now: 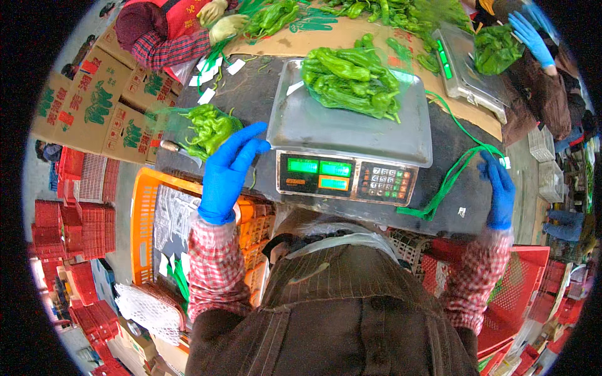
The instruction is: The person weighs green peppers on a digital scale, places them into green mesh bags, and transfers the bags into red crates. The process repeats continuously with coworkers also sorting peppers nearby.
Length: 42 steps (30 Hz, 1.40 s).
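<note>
A net bag of green peppers (350,82) lies on the metal pan of a digital weighing scale (348,136), whose green displays are lit. My left hand (228,171), in a blue glove, is raised at the pan's left edge with fingers apart and nothing held. Just beyond it, a smaller netted bunch of green peppers (209,127) rests on the dark tabletop (261,84). On the right, my right hand (498,188), also blue-gloved, is at the end of green mesh strips (454,174) that bear a white tag. Whether its fingers grip them cannot be told.
A second scale (470,75) stands at the back right, near a co-worker's blue-gloved hands. Another co-worker's gloved hands are at the back left, by more peppers (273,19). An orange crate (141,225) is below left; a red crate (512,301) is below right.
</note>
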Tool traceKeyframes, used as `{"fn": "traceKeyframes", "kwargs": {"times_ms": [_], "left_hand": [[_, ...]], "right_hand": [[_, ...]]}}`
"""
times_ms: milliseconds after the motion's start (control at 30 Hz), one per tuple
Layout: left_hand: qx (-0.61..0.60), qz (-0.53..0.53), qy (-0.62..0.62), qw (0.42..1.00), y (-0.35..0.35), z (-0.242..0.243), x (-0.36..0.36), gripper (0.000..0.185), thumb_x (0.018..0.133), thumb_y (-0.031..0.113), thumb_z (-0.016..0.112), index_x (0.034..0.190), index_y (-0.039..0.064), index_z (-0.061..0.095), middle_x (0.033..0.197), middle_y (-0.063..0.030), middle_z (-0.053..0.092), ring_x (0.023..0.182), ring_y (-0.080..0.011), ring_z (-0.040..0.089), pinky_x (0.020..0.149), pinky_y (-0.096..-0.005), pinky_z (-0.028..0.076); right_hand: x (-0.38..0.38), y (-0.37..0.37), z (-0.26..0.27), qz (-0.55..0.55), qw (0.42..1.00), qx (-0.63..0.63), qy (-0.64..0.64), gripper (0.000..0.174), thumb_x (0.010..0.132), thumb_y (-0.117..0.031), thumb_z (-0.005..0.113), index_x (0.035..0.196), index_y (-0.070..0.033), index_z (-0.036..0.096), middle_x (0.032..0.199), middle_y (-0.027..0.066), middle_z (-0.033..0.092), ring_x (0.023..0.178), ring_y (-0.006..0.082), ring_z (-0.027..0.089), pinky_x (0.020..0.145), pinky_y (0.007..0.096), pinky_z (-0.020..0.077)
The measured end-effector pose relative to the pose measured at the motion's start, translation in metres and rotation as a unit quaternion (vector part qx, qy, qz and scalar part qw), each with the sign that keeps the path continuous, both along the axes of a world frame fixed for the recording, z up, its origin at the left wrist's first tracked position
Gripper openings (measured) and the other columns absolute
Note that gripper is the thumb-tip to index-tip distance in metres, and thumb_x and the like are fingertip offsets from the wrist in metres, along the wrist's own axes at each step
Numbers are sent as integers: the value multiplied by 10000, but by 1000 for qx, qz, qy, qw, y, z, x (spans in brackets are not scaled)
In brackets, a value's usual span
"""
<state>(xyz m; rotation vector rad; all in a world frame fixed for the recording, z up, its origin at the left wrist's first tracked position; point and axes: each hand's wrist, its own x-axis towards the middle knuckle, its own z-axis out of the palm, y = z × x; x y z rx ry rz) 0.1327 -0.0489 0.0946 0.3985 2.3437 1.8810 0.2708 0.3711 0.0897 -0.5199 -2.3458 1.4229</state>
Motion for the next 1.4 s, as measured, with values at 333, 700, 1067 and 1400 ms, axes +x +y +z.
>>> {"fn": "traceKeyframes", "kwargs": {"times_ms": [333,700,1067,1400], "left_hand": [[-131,-324,36,936,61,-52,22,234,811,70,497,1034,25,553,976,-117,580,810,-160,562,720,-302,442],[-183,-551,291,760,166,-63,-18,341,844,125,421,1168,18,413,944,-126,552,845,-181,513,752,-268,417],[-139,-551,298,767,192,-48,-4,299,838,125,426,1110,5,451,932,-131,556,831,-183,514,746,-270,414],[-176,-239,147,944,47,-27,-30,269,815,81,462,1066,-10,499,979,-116,549,855,-175,517,775,-281,410]], "right_hand": [[-88,-47,-14,81,957,265,-85,290,806,-228,477,1030,-60,553,1006,155,559,927,278,539,816,346,417],[146,2,-95,-333,864,328,-185,191,695,-220,541,821,-88,596,907,101,565,872,257,538,751,370,435],[-123,-33,-27,-115,971,211,9,368,653,-308,546,927,-64,572,901,160,569,847,327,543,734,430,429],[-187,-137,-60,177,981,51,-66,564,736,-404,494,1195,-91,398,1131,194,471,1033,321,465,875,372,372]]}}
